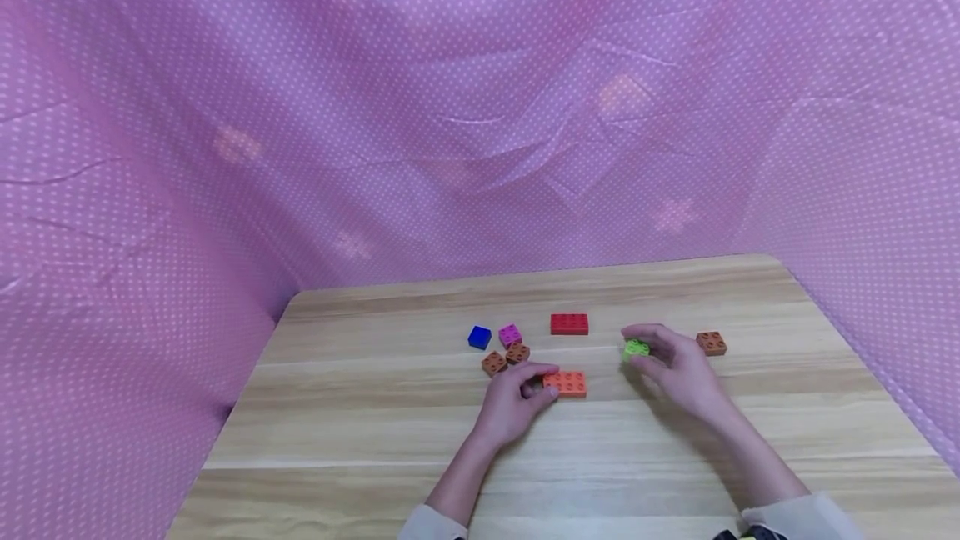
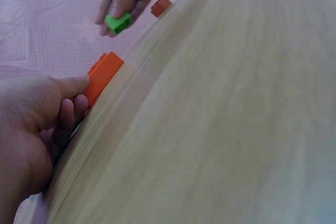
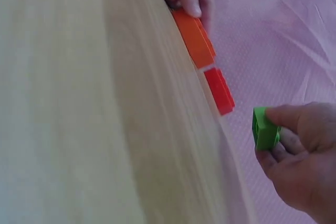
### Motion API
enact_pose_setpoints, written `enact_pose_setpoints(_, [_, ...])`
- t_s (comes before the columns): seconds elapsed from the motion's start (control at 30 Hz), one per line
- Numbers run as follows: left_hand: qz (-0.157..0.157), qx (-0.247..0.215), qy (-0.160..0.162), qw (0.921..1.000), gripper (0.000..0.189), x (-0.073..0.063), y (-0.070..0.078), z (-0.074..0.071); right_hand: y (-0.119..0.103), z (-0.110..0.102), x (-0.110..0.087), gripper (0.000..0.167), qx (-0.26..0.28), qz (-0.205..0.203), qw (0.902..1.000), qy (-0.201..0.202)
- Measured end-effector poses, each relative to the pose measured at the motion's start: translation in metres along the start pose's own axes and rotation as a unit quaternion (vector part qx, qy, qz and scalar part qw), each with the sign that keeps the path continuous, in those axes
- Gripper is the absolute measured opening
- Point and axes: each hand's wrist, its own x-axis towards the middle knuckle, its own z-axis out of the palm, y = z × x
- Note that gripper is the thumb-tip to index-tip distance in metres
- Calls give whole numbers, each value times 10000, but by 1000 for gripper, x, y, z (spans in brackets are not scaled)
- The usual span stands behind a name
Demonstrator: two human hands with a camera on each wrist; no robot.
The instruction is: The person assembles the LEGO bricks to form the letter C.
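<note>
My left hand pinches the left end of an orange toy brick, which lies studs up on the table. In the left wrist view, thumb and fingers grip the near end of that orange brick. Held between thumb and fingers of my right hand is a small lime-green toy brick. The right wrist view shows this green brick raised off the tabletop, its hollow underside partly visible. The two held bricks are apart, green to the right of orange.
On the wooden table, a red brick lies behind the orange one. Left of it are a blue brick, a magenta brick and two brown bricks. Another brown brick sits right of my right hand. Pink dotted cloth surrounds the table.
</note>
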Motion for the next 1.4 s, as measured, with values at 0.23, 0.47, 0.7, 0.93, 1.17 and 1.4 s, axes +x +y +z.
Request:
enact_pose_setpoints(0.23, [-15, 60, 47, 10000, 30, -2, 0, -1, -24, 19, -4, 44, 448, -494, 9962, -562])
enact_pose_setpoints(0.47, [82, 70, 16, 9999, 30, -1, 0, 1, -34, 32, -9, 40, 308, -715, 9915, -1046])
enact_pose_setpoints(0.7, [22, 136, -12, 9999, 31, -2, -1, 1, -34, 39, -10, 44, 75, -593, 9907, -1220])
enact_pose_setpoints(0.93, [-45, 156, 26, 9999, 30, -5, 1, 0, -30, 47, -5, 46, -62, -718, 9897, -1240])
enact_pose_setpoints(1.17, [-152, 197, 79, 9997, 31, -7, 1, 1, -27, 50, -3, 48, -128, -749, 9883, -1319])
enact_pose_setpoints(1.4, [-15, 115, 116, 9999, 30, -6, 1, 4, -28, 50, -5, 52, -353, -793, 9878, -1291])
